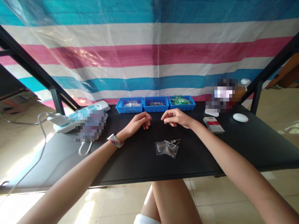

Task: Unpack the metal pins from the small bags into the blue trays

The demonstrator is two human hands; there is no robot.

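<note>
My left hand (138, 124) hovers over the black table just in front of the blue bins, its fingers loosely bent and nothing visible in them. Opposite it, my right hand (177, 118) is held the same way, fingers slightly apart and curled, also with nothing visible. A gap separates the two hands. Nearest them stand a blue bin of clear plastic bags (129, 107), a blue bin of metal pins (155, 106) and a blue bin of green packets (182, 104). Closer to me lie small clear bags (166, 149) with metal parts inside, and loose metal pins (174, 141) beside them.
On the left of the table (130, 165) are a white power strip (67, 121) with a plugged-in adapter, a blurred-out item (92, 126) and a cable. To the right sit a red-and-white box (213, 125), a white oval object (240, 117) and a bottle (244, 84). A striped sheet hangs behind.
</note>
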